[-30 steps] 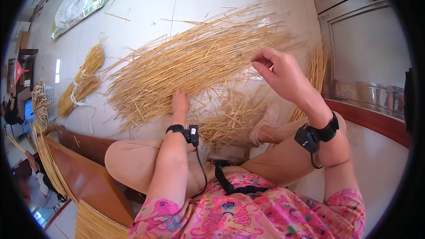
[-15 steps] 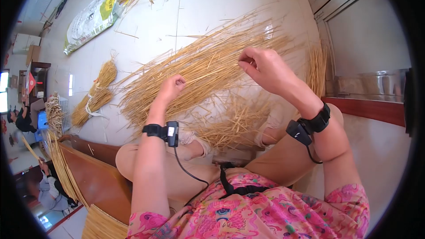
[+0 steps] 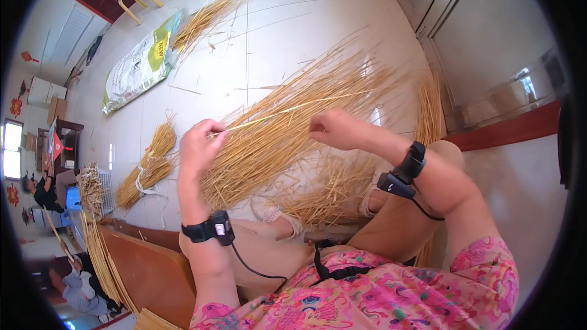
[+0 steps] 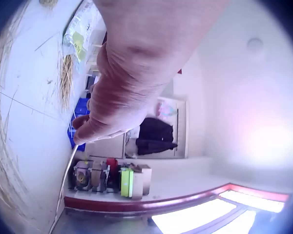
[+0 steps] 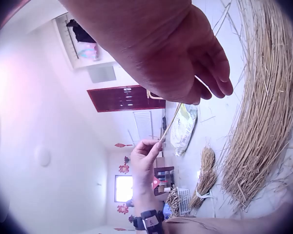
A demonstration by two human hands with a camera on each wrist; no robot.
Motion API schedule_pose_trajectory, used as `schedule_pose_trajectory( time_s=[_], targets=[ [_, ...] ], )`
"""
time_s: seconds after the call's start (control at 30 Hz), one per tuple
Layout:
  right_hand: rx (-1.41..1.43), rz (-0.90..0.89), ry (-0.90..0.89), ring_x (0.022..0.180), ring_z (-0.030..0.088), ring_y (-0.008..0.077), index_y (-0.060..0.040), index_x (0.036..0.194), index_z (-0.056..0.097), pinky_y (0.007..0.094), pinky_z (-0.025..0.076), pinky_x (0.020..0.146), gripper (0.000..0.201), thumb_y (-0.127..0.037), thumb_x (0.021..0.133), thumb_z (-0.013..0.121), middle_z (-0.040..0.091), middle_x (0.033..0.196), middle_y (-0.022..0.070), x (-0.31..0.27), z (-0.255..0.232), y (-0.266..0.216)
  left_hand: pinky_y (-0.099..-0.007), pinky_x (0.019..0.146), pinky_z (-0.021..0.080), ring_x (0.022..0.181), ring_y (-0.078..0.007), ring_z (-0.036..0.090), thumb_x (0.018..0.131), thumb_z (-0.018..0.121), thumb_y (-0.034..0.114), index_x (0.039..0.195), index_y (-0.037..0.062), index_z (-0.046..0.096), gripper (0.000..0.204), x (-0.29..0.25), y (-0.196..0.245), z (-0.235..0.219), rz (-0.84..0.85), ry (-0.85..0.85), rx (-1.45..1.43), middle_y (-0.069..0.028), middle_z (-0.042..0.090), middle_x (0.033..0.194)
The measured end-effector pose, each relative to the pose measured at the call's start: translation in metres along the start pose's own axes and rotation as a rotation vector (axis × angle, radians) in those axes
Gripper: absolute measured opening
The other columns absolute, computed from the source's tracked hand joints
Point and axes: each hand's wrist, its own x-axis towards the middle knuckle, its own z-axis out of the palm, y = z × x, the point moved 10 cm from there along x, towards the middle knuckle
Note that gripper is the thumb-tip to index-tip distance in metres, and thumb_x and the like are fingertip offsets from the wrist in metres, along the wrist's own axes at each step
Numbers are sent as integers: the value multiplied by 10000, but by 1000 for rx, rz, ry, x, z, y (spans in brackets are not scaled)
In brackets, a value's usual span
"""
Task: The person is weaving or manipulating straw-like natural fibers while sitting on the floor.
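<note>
My left hand (image 3: 199, 146) pinches one end of a long straw stalk (image 3: 275, 116) between thumb and fingers, raised above the floor. In the left wrist view the stalk (image 4: 63, 183) runs down from the fingertips. My right hand (image 3: 336, 129) hovers beside the stalk, fingers loosely bent. In the right wrist view a gap shows between its thumb and fingertips (image 5: 224, 87), and the stalk (image 5: 172, 122) passes behind this hand. Below both hands a wide spread of straw (image 3: 275, 146) lies on the tiled floor.
A tied straw bundle (image 3: 147, 168) and a printed sack (image 3: 140, 70) with straw by its mouth lie on the left. Loose short bits (image 3: 333, 192) surround my feet. A wooden board (image 3: 147, 263) stands by my left knee; a metal-framed door (image 3: 501, 49) is at right.
My left hand has risen from the straw on the floor and moved left and up, bringing a stalk with it. The right hand has moved left and lower. The head view has shifted.
</note>
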Motion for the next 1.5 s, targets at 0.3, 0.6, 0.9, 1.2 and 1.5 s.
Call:
schedule_pose_trajectory(
  time_s=[0.3,0.6,0.9,1.2,1.5],
  targets=[
    [-265,39,-84,854,602,352,-28,949,611,413,486,744,252,-234,806,594,640,870,167,-7,18,26,-259,615,435,662,-119,564,757,661,124,830,49,658,104,3,-34,-29,-137,104,-63,-39,621,698],
    [-234,87,-52,810,617,317,-5,1053,568,380,490,711,319,-217,817,597,641,846,164,-4,1,26,-280,664,482,759,-179,631,836,580,158,965,114,682,170,18,-7,32,-8,74,-113,-49,668,863],
    [867,-23,152,677,576,85,-19,1016,541,213,466,593,226,-175,868,610,600,750,45,-3,-40,-6,-320,661,488,751,-259,626,850,566,191,1001,63,646,213,-3,41,123,-48,-226,-313,-121,652,871],
    [861,62,271,618,556,79,-31,884,543,212,456,551,113,-142,899,559,595,736,30,1,-34,15,-205,620,435,698,-77,533,882,566,97,1024,-1,547,174,-4,63,147,-178,-332,-1123,-30,594,792],
    [854,142,215,627,570,86,-10,874,563,219,467,556,142,-150,891,577,618,754,45,10,-18,18,-165,570,393,640,-49,510,899,549,144,963,40,559,123,-11,59,166,-428,-447,-1356,-27,605,780]
  ],
)
